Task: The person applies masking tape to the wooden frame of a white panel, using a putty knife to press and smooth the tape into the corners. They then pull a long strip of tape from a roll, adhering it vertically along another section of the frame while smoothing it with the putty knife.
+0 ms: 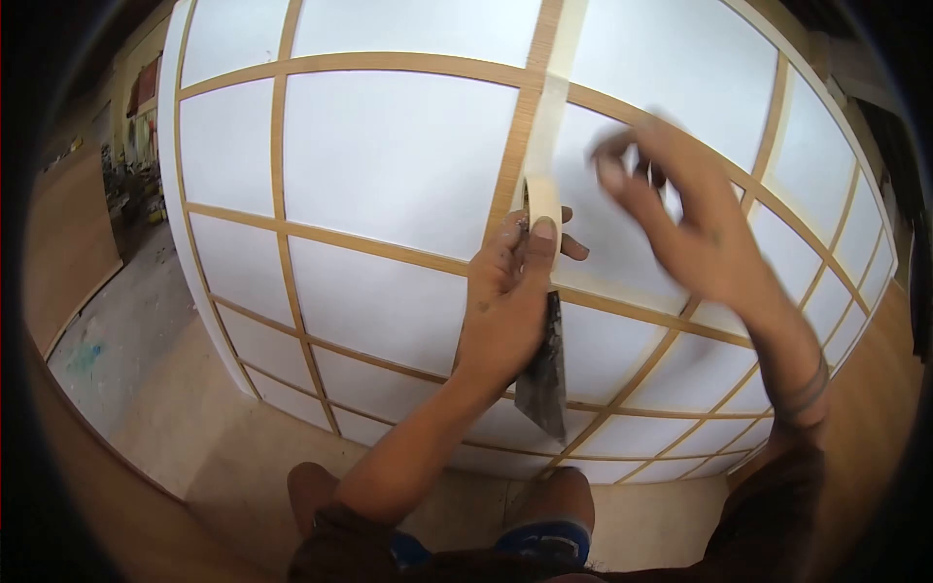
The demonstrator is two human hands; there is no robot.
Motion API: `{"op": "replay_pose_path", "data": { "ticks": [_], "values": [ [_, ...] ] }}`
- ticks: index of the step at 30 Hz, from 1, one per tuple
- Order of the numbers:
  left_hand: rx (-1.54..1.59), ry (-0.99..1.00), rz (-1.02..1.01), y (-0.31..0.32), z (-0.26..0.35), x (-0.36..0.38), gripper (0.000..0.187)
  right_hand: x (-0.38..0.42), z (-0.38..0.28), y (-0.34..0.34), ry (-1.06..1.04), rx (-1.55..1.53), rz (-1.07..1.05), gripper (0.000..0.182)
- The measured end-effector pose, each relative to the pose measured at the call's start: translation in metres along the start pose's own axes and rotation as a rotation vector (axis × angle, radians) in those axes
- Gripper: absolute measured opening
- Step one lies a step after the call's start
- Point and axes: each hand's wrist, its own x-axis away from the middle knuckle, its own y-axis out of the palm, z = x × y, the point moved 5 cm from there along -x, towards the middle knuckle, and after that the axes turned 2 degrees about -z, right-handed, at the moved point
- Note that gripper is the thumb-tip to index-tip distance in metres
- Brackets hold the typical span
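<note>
My left hand (510, 291) is closed round a roll of cream masking tape (542, 202), its thumb on the tape's face. A putty knife (544, 374) with a dark, stained blade is in the same hand and points down below it. From the roll, a strip of tape (551, 112) runs up beside a vertical wooden bar of the white panel (398, 146). To the right, my right hand (685, 199) is raised in front of the panel with bent fingers, smeared by motion. Thumb and forefinger come near each other; I cannot tell whether anything is between them.
Wooden bars (379, 246) divide the tall panel into white rectangles. My bare knees (564, 496) are close to its lower edge. A brown board (78, 238) stands on the left, beside a paint-spotted floor (136, 321). Cluttered items (146, 189) lie farther back.
</note>
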Motion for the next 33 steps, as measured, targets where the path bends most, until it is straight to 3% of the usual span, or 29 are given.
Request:
{"op": "replay_pose_path", "data": {
  "ticks": [3, 5, 9, 10, 12, 15, 18, 20, 21, 23, 25, 26, 27, 31, 33],
  "values": [
    [-0.024, 0.046, 0.013, 0.001, -0.008, -0.007, 0.046, 0.044, -0.028, 0.025, 0.192, -0.261, -0.280, 0.037],
    [-0.149, 0.169, 0.093, 0.000, -0.011, -0.010, 0.046, 0.057, -0.026, 0.038, 0.344, -0.385, -0.340, 0.039],
    [-0.185, 0.285, 0.088, 0.000, -0.017, -0.016, 0.039, 0.065, -0.003, 0.038, 0.438, -0.413, -0.361, 0.045],
    [-0.182, 0.286, 0.086, 0.001, -0.013, -0.014, 0.039, 0.062, -0.005, 0.032, 0.456, -0.364, -0.423, 0.047],
    [-0.074, 0.063, 0.051, 0.002, -0.012, -0.009, 0.040, 0.056, -0.010, 0.017, 0.471, -0.314, -0.488, 0.051],
    [-0.024, 0.042, 0.029, -0.001, -0.013, -0.009, 0.041, 0.048, -0.010, -0.015, 0.385, -0.176, -0.414, 0.057],
    [0.001, -0.019, -0.014, -0.004, -0.013, -0.007, 0.041, 0.026, 0.004, -0.056, 0.151, -0.095, 0.038, 0.039],
    [-0.006, -0.023, -0.022, -0.004, -0.010, -0.004, 0.041, 0.005, 0.013, -0.086, 0.153, 0.105, 0.211, 0.035],
    [-0.013, -0.023, -0.030, -0.003, -0.009, -0.003, 0.042, -0.003, 0.027, -0.094, -0.032, 0.205, 0.351, 0.036],
    [-0.017, -0.016, -0.025, -0.003, -0.006, -0.002, 0.041, -0.023, 0.046, -0.098, -0.151, 0.241, 0.485, 0.045],
    [-0.018, -0.005, -0.023, -0.003, -0.004, -0.001, 0.041, -0.038, 0.039, -0.092, 0.049, -0.009, 0.315, 0.017],
    [-0.009, -0.014, -0.023, -0.003, -0.005, -0.002, 0.042, -0.059, 0.119, -0.119, -0.005, -0.023, 0.227, 0.022],
    [-0.001, -0.021, -0.023, -0.003, -0.005, -0.003, 0.042, -0.055, 0.035, -0.079, 0.072, 0.241, 0.252, 0.021],
    [0.014, -0.026, -0.031, -0.001, -0.007, -0.003, 0.042, -0.072, 0.057, -0.070, 0.034, 0.331, 0.188, 0.021],
    [0.007, -0.023, -0.030, 0.000, -0.008, -0.003, 0.042, -0.080, 0.072, -0.070, 0.157, 0.130, 0.201, 0.023]
  ]
}}
